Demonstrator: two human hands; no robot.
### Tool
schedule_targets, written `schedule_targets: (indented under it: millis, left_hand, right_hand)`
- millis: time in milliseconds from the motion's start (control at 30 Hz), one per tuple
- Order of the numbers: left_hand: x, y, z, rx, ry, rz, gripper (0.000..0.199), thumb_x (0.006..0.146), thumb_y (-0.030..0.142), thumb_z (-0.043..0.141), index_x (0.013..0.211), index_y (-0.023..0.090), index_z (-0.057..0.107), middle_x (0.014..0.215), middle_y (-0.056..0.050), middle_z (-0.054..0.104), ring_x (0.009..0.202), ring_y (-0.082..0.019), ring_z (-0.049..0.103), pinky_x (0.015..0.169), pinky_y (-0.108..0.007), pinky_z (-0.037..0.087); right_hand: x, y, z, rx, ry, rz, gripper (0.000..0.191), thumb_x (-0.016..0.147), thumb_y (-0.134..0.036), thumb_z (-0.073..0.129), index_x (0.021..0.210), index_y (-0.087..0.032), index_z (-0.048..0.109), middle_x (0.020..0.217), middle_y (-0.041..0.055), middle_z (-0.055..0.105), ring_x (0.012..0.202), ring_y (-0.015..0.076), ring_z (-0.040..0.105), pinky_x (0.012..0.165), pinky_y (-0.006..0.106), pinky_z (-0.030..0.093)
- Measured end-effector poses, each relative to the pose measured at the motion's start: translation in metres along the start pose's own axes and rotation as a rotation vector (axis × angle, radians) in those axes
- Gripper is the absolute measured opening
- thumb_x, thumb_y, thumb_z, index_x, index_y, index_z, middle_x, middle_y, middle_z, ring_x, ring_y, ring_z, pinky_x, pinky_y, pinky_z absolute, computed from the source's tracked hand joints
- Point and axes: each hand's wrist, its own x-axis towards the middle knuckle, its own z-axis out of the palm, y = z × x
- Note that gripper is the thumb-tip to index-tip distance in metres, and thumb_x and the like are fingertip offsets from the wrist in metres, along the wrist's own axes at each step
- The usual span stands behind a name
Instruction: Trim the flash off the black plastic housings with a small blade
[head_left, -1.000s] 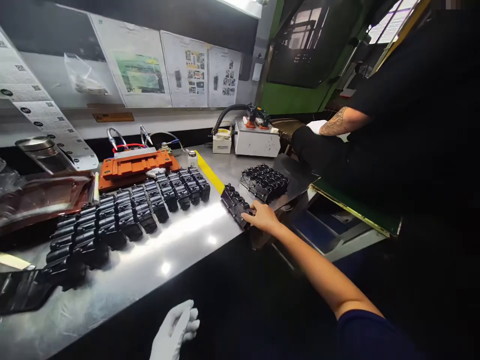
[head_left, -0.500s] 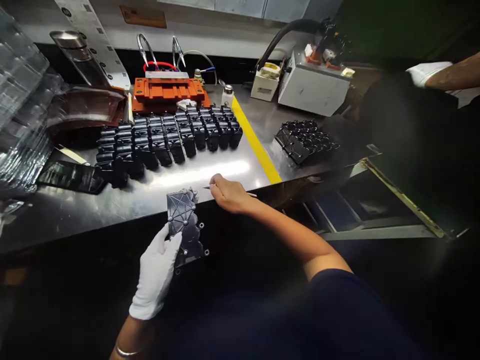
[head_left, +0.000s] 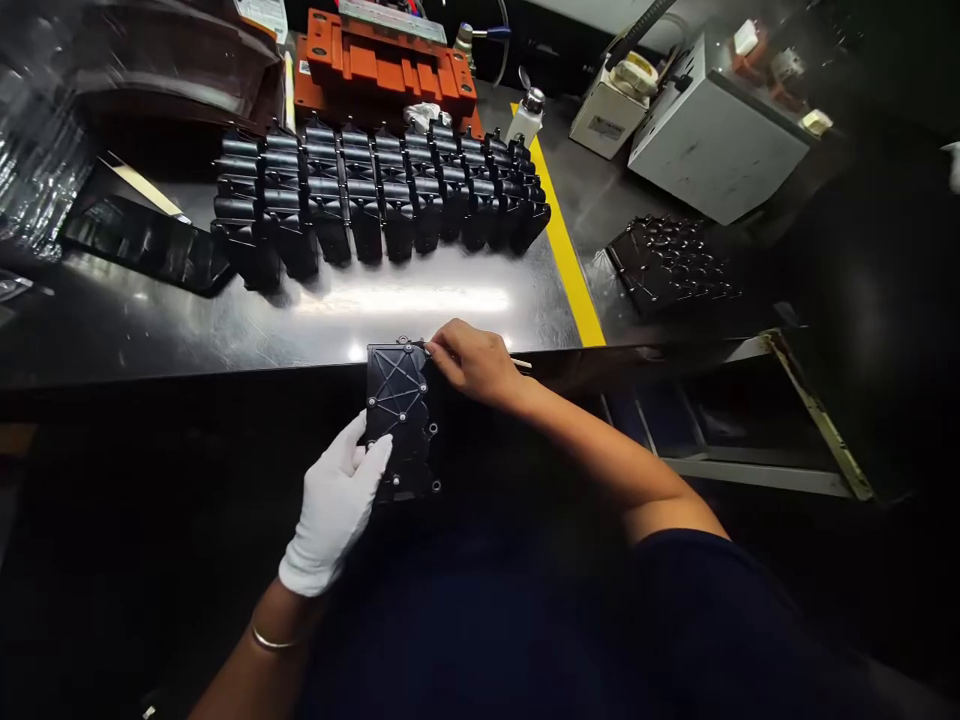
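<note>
My left hand (head_left: 337,497), in a white glove, grips a black moulded plastic cover (head_left: 405,390) by its lower left side, thumb on the face. Ribs form crosses on the cover, and small ringed lugs line its right edge. My bare right hand (head_left: 476,362) is closed in a pinch around a slim knife-like tool (head_left: 522,363). Its pale end sticks out behind the hand. The fingertips are at the cover's upper right corner; the tool's tip is hard to make out there. Beyond the hands, a row of similar black parts (head_left: 382,200) stands on the metal bench (head_left: 330,335).
At the back sit an orange fixture (head_left: 390,75), a white pump bottle (head_left: 526,118) and a grey box (head_left: 720,130). Right of the yellow tape (head_left: 566,255) lies another group of black parts (head_left: 675,260). A pale stick (head_left: 144,188) and a dark flat panel (head_left: 146,245) lie left.
The view has tilted downward. The cover and my right hand have come together; the pinched fingers, apart from the cover before, are now at its upper right corner.
</note>
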Motion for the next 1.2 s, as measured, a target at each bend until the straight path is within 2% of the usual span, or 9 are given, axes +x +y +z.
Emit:
schedule_targets:
  millis: [200,433,700,1000,1200]
  left_hand:
    - [0.002,0.000,0.002,0.041,0.005,-0.008,0.070,0.075,0.052,0.073,0.134,0.017,0.063,0.053,0.009,0.050,0.051,-0.010,0.048,0.053,-0.020,0.045]
    - [0.002,0.003,0.001,0.072,0.037,-0.016,0.072,0.074,0.050,0.074,0.136,0.016,0.062,0.055,0.009,0.052,0.052,-0.009,0.046,0.056,-0.019,0.044]
    - [0.002,0.000,-0.001,0.044,0.040,-0.019,0.073,0.074,0.049,0.076,0.138,0.016,0.060,0.067,0.005,0.065,0.063,-0.011,0.056,0.069,-0.022,0.050]
    - [0.003,-0.004,-0.004,0.044,-0.032,0.025,0.065,0.081,0.048,0.073,0.139,0.021,0.060,0.066,0.004,0.065,0.063,-0.012,0.058,0.064,-0.022,0.052]
    - [0.003,-0.003,-0.005,0.032,-0.030,0.014,0.066,0.081,0.047,0.074,0.140,0.021,0.059,0.067,0.004,0.066,0.068,-0.014,0.062,0.069,-0.023,0.054]
  right_hand:
    - [0.002,0.003,0.001,-0.065,0.097,-0.090,0.027,0.101,-0.033,0.045,0.088,-0.017,0.063,0.081,0.0046,0.066,0.071,0.0140,0.057,0.061,0.026,0.032]
    - [0.006,0.004,-0.004,-0.103,0.091,-0.150,0.031,0.102,-0.035,0.043,0.088,-0.017,0.064,0.084,0.0054,0.068,0.074,0.0150,0.058,0.062,0.028,0.032]
    - [0.003,0.006,-0.005,-0.113,0.084,-0.094,0.031,0.102,-0.035,0.045,0.088,-0.017,0.066,0.084,0.0049,0.069,0.073,0.0145,0.058,0.062,0.028,0.031]
    - [-0.011,0.004,-0.001,-0.104,0.214,-0.132,0.032,0.100,-0.035,0.046,0.081,-0.017,0.065,0.072,0.0031,0.065,0.065,0.0126,0.054,0.060,0.027,0.032]
    - [-0.007,0.009,0.003,-0.106,0.171,-0.104,0.033,0.102,-0.037,0.045,0.083,-0.017,0.064,0.077,0.0047,0.066,0.070,0.0139,0.056,0.062,0.028,0.032]
